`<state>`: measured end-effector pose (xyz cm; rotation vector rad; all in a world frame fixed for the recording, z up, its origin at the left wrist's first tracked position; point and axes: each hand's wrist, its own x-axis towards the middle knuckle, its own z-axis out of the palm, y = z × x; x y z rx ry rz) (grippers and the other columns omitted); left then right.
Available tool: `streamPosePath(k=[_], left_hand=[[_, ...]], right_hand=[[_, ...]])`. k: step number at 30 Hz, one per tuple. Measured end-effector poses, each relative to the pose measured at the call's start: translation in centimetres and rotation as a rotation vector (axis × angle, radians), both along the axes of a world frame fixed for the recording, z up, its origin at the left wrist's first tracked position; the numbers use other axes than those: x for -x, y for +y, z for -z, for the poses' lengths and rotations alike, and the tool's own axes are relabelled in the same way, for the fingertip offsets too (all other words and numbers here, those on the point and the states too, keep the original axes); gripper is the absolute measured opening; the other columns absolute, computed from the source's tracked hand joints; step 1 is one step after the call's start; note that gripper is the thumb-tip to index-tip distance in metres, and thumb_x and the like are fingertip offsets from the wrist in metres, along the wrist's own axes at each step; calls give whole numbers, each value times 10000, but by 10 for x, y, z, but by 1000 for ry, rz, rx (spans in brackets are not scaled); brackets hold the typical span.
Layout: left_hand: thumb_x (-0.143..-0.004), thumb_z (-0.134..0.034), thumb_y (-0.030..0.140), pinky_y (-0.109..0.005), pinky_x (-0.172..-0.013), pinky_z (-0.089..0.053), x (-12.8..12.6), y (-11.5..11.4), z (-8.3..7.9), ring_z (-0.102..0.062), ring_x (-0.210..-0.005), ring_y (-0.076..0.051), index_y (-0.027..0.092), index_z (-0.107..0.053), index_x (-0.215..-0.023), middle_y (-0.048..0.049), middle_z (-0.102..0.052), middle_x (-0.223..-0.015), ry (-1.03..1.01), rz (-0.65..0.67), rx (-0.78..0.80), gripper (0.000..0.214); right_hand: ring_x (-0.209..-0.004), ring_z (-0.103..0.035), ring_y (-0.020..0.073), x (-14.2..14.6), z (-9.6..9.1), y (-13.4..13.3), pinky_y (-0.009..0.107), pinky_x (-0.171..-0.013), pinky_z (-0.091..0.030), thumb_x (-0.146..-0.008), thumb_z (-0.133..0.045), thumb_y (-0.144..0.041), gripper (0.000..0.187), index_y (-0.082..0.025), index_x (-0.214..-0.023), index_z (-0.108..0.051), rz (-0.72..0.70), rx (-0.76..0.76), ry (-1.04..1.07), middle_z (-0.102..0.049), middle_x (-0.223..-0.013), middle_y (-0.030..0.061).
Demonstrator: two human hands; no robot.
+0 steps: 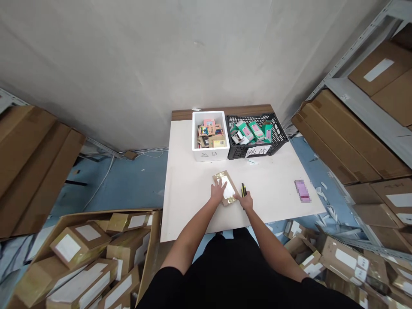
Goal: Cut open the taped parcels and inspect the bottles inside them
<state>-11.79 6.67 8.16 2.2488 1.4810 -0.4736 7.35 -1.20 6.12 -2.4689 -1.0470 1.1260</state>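
A small brown cardboard parcel [227, 187] with a white label and shiny tape lies on the white table [193, 180] near its front edge. My left hand [218, 192] rests flat on the parcel's left side, fingers spread. My right hand [246, 200] is closed round a black and yellow utility knife [243, 189] whose tip points at the parcel's right edge.
At the table's back stand a white foam box [210, 151] of small packages and a black plastic crate [277, 146] of green boxes. A blurred pink object [302, 190] lies at the right. Parcel-filled cartons [86, 257] sit on the floor left; shelves with boxes [347, 146] right.
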Motion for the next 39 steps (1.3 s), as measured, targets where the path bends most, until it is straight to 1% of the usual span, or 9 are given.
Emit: streamPosePath(k=[2,4,7,10,14,22,31,36,39], left_hand=[[-963,-552,307,-663,-1119,-386,-9,-11,3,-412,-1479,-462,264,-311,-1689,-220,-466,-1629,51,-156,5,766],[-952,-587,358,-640,-1114,-399,-16,-20,3,-492,-1390,-454,209,-371,-1665,-247,-568,-1503,78,-199,4,760],[-916,-669,376,-597,-1193,-350,-14,-28,2,-400,-1482,-436,220,-378,-1663,-223,-461,-1617,69,-148,-17,816],[-939,-662,429,-578,-1251,-300,-2,-32,3,-200,-1615,-407,325,-273,-1698,-121,-232,-1775,-10,-103,17,859],[-989,-587,429,-589,-1285,-249,7,-38,8,-85,-1656,-375,357,-241,-1702,-76,-131,-1806,-74,-115,29,797],[-987,-594,392,-618,-1294,-236,4,-40,11,-82,-1659,-373,368,-242,-1699,-80,-126,-1805,-103,-131,39,795],[-999,-587,381,-655,-1282,-240,7,-44,11,-123,-1652,-382,376,-236,-1700,-90,-141,-1802,-72,-110,13,784],[-1005,-583,399,-619,-1282,-256,5,-42,4,-119,-1653,-378,358,-248,-1699,-101,-150,-1800,-36,-107,14,772],[-992,-607,488,-595,-1262,-298,4,-33,-5,-175,-1637,-388,354,-335,-1667,-114,-234,-1777,-30,-103,33,741]], right_hand=[[-1124,-730,351,-5,-7,36,391,-853,-577,-774,-791,-704,769,-216,-1304,-524,17,-12,-65,-740,-1237,183],[-1081,-740,330,-10,-14,67,361,-818,-577,-786,-807,-649,694,-223,-1262,-536,4,-52,-77,-753,-1196,169],[-866,-759,248,-18,-16,84,292,-694,-564,-937,-623,-655,446,-244,-1103,-568,49,-181,7,-776,-990,95],[-550,-667,177,-32,-10,66,254,-551,-510,-1023,-410,-688,491,-244,-874,-559,99,-196,158,-692,-683,17],[-394,-545,138,-54,-3,31,241,-475,-448,-1015,-437,-695,568,-242,-678,-497,1,-69,274,-573,-495,-16],[-461,-615,154,-63,-19,19,241,-556,-498,-987,-490,-760,630,-207,-707,-601,-185,33,280,-631,-542,8],[-432,-613,159,-62,-32,2,269,-555,-458,-1004,-527,-713,566,-196,-815,-655,-304,91,135,-639,-597,-6],[-415,-591,152,-67,-27,-18,270,-565,-455,-992,-543,-720,562,-204,-790,-637,-323,90,156,-624,-571,-20],[-496,-649,161,-69,-18,-30,257,-631,-498,-1027,-461,-711,588,-204,-789,-641,-193,38,192,-636,-572,-9]])
